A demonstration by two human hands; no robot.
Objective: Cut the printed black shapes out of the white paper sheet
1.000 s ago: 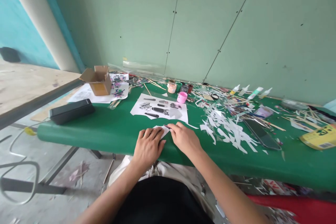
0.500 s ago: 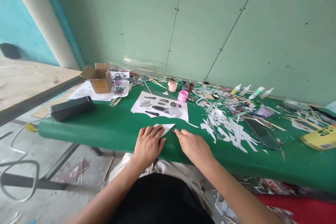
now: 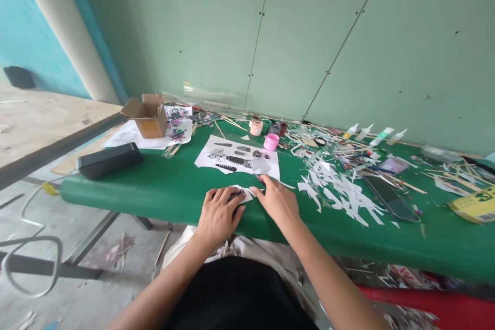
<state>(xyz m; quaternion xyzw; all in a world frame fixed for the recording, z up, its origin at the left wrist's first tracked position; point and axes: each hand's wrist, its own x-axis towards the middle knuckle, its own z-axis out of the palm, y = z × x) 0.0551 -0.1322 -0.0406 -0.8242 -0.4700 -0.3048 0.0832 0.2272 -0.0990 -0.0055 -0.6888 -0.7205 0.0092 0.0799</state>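
Observation:
My left hand [image 3: 220, 216] lies palm down near the table's front edge, fingers stretched out, pressing on a small white paper piece [image 3: 243, 193] with dark print on it. Fingers partly cover the print. My right hand [image 3: 278, 201] is closed round a slim reddish-dark tool [image 3: 260, 180] that looks like a craft knife; most of it is hidden in the hand. Its fingertips are at the paper piece's right edge. Just beyond both hands, a larger white sheet [image 3: 207, 157] with dark printed shapes lies flat on the green table cover [image 3: 166, 185].
White paper scraps [image 3: 340, 191] spread right of my hands, beside a dark phone [image 3: 390, 198]. A pink paint pot [image 3: 271, 141] stands behind the printed sheet. Leftward are a black box-shaped speaker [image 3: 110, 160] and an open cardboard box [image 3: 149, 121]. Glue bottles [image 3: 381, 136] stand back right.
My right hand has shifted slightly up and left, closer to the left hand, and its tool now points up beyond the fingers. The left hand stays in place; less of the paper's pointed right side shows.

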